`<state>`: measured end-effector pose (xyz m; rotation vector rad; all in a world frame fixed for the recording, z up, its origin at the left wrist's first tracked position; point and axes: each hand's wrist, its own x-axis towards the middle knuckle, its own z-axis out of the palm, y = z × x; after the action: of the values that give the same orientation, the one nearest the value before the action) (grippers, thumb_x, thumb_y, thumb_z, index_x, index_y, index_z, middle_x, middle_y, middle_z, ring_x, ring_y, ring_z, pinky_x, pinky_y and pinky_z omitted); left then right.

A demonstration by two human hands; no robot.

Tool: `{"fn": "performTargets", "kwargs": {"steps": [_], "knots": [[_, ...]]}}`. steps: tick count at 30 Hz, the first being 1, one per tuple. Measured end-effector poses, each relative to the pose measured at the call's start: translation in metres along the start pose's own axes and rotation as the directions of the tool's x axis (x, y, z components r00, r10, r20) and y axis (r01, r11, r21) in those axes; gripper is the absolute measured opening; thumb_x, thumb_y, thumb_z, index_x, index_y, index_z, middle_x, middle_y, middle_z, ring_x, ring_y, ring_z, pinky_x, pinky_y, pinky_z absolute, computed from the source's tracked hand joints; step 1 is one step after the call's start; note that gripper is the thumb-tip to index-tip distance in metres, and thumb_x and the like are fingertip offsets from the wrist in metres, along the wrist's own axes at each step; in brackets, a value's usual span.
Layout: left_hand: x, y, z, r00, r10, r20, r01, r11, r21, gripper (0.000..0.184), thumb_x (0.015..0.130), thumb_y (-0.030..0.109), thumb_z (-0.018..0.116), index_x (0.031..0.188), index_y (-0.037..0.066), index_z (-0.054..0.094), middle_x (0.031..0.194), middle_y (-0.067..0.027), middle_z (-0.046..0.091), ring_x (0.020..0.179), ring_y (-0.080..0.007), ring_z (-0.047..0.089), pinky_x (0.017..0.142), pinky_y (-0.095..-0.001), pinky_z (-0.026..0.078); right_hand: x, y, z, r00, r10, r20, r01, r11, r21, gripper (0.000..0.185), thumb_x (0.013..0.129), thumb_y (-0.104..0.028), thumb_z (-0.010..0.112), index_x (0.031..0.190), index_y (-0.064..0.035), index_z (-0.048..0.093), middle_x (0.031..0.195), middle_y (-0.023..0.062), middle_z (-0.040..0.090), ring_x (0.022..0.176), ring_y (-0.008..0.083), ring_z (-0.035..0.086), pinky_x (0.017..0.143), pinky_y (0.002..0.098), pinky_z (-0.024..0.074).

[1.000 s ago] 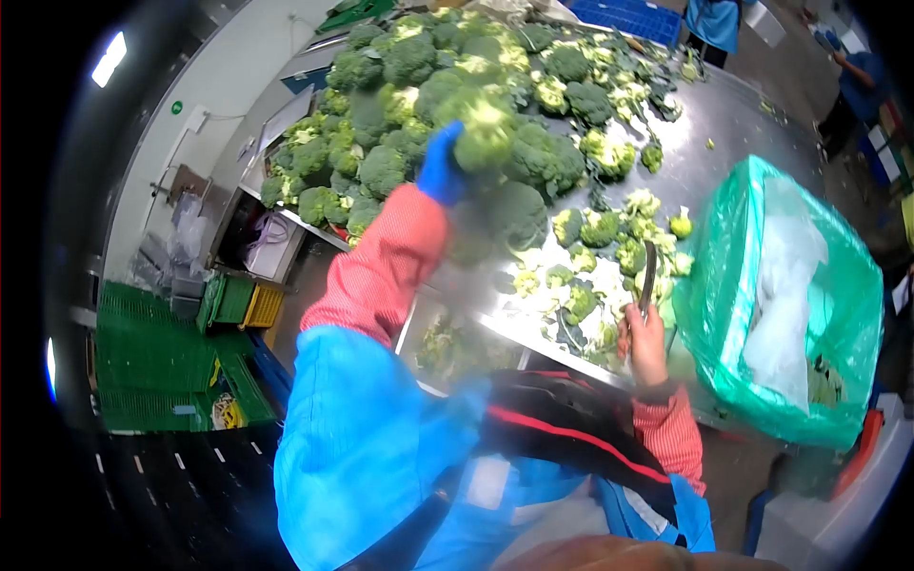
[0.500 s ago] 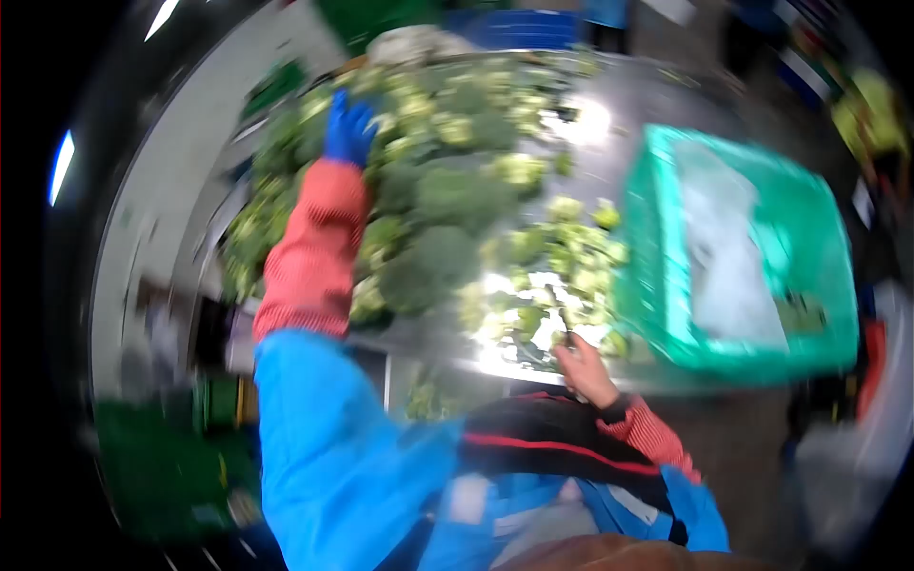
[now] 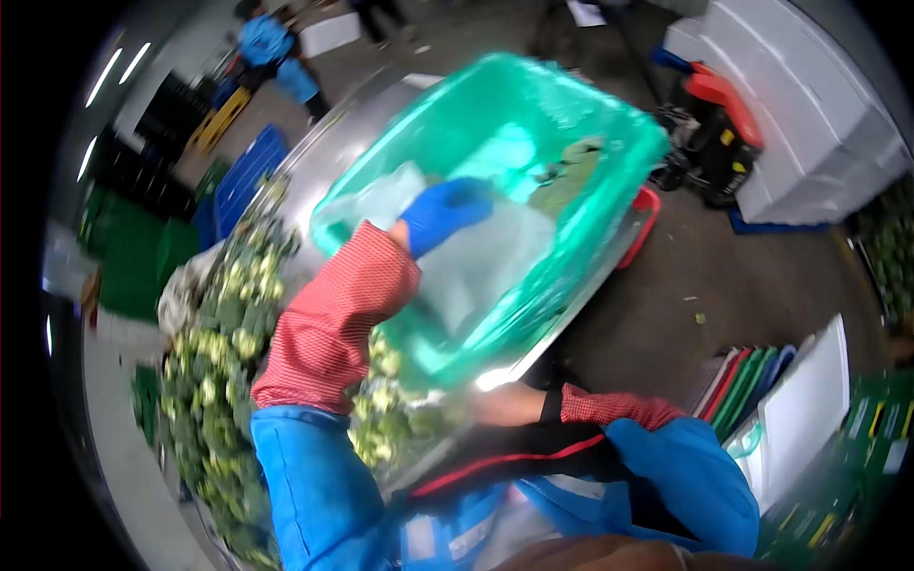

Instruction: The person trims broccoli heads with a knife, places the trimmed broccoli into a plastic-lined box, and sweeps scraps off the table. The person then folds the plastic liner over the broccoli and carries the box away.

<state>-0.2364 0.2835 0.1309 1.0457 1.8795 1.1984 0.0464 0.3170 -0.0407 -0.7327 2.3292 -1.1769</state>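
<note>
My left hand (image 3: pixel 446 215), in a blue glove, is over the inside of a green plastic-lined bin (image 3: pixel 345 190). Beneath it lies translucent plastic (image 3: pixel 495 262); blur hides the fingers' grip. My right hand (image 3: pixel 495 404) is bare and low, by the bin's near edge, beside cut broccoli pieces (image 3: pixel 386 428). Its fingers are smeared, and no knife can be made out there. A piece of broccoli (image 3: pixel 566 186) lies toward the bin's far right. Larger broccoli heads (image 3: pixel 214 419) are heaped along the left of the metal table (image 3: pixel 328 143).
A person in blue (image 3: pixel 271 48) is at the upper left near a blue crate (image 3: pixel 249 176). White boxes (image 3: pixel 800 114) and a red-and-black machine (image 3: pixel 719 133) stand at the upper right. Folded coloured items (image 3: pixel 747 381) and a white panel (image 3: pixel 800 409) are at the lower right.
The view has swung right toward the bin. My left hand has gone from the broccoli heap to over the bin. The knife held in my right hand earlier no longer shows.
</note>
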Motion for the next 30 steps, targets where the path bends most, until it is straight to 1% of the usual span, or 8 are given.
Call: {"fn": "performTargets", "kwargs": {"steps": [2,4,8,14,23,26,28,30], "knots": [[0.062,-0.023,0.034,0.999,-0.014,0.036,0.005,0.972,0.236,0.059,0.088,0.019,0.069,0.139,0.007,0.045,0.133,-0.0151,0.054,0.123,-0.0268,0.052,0.105,-0.0366,0.040,-0.009,0.036,0.006,0.990,-0.062,-0.130,0.069,0.997,0.046,0.033,0.092,-0.031,0.053,0.112,-0.0050,0.056,0.087,0.0253,0.064,0.083,0.0439,0.062,0.075,0.0536,0.0483],[0.106,-0.040,0.061,0.977,0.201,0.069,-0.206,0.813,0.544,0.065,0.082,0.023,0.069,0.140,0.009,0.044,0.128,-0.0202,0.057,0.117,-0.0337,0.057,0.098,-0.0405,0.045,-0.029,0.013,-0.035,0.991,0.091,-0.099,-0.077,0.988,0.131,0.028,0.090,-0.027,0.054,0.106,-0.0046,0.057,0.087,0.0250,0.063,0.083,0.0437,0.062,0.073,0.0541,0.0488],[0.182,-0.109,0.098,0.998,-0.024,0.055,-0.027,0.637,0.770,0.065,0.083,0.022,0.066,0.141,0.015,0.039,0.130,-0.0226,0.051,0.115,-0.0383,0.056,0.093,-0.0455,0.047,-0.042,0.038,-0.034,0.989,0.081,-0.122,-0.073,0.995,0.068,0.029,0.084,-0.025,0.055,0.101,-0.0023,0.060,0.091,0.0236,0.064,0.087,0.0412,0.063,0.076,0.0509,0.0496],[0.187,-0.142,0.123,1.000,-0.024,0.003,0.010,0.540,0.842,0.074,0.077,0.028,0.072,0.142,0.016,0.037,0.132,-0.0260,0.044,0.116,-0.0416,0.053,0.094,-0.0475,0.047,-0.044,0.041,-0.052,0.983,0.142,-0.115,-0.133,0.988,0.078,0.030,0.079,-0.025,0.055,0.095,-0.0019,0.064,0.091,0.0216,0.066,0.091,0.0385,0.064,0.080,0.0503,0.0495],[0.171,-0.134,0.095,0.991,0.098,-0.093,0.016,0.594,0.805,0.089,0.070,0.037,0.080,0.143,0.019,0.033,0.136,-0.0312,0.034,0.119,-0.0465,0.047,0.095,-0.0507,0.046,-0.060,0.018,-0.069,0.976,0.135,-0.168,-0.122,0.989,0.088,0.026,0.077,-0.025,0.058,0.091,-0.0041,0.066,0.084,0.0198,0.067,0.083,0.0384,0.065,0.074,0.0494,0.0512],[0.156,-0.091,0.076,0.970,0.186,-0.159,-0.013,0.689,0.725,0.094,0.067,0.040,0.082,0.144,0.019,0.032,0.137,-0.0330,0.030,0.119,-0.0482,0.046,0.095,-0.0517,0.046,-0.061,0.016,-0.062,0.971,0.139,-0.197,-0.122,0.988,0.096,0.027,0.077,-0.024,0.058,0.093,-0.0042,0.066,0.084,0.0199,0.067,0.083,0.0387,0.065,0.074,0.0497,0.0509],[0.140,-0.027,0.064,0.935,0.273,-0.226,-0.047,0.729,0.683,0.096,0.054,0.030,0.085,0.136,0.012,0.038,0.127,-0.0300,0.042,0.122,-0.0467,0.041,0.097,-0.0522,0.043,-0.058,0.015,-0.056,0.967,0.157,-0.199,-0.140,0.985,0.101,0.027,0.077,-0.024,0.058,0.094,-0.0040,0.065,0.084,0.0203,0.067,0.083,0.0392,0.065,0.074,0.0501,0.0507],[0.127,0.013,0.045,0.863,0.458,-0.216,-0.147,0.634,0.759,0.093,0.052,0.023,0.083,0.133,0.009,0.040,0.124,-0.0275,0.044,0.110,-0.0447,0.049,0.093,-0.0497,0.045,-0.061,0.000,-0.061,0.967,0.163,-0.198,-0.151,0.986,0.078,0.026,0.078,-0.023,0.057,0.093,-0.0035,0.065,0.084,0.0212,0.066,0.083,0.0402,0.064,0.075,0.0508,0.0503]]}}
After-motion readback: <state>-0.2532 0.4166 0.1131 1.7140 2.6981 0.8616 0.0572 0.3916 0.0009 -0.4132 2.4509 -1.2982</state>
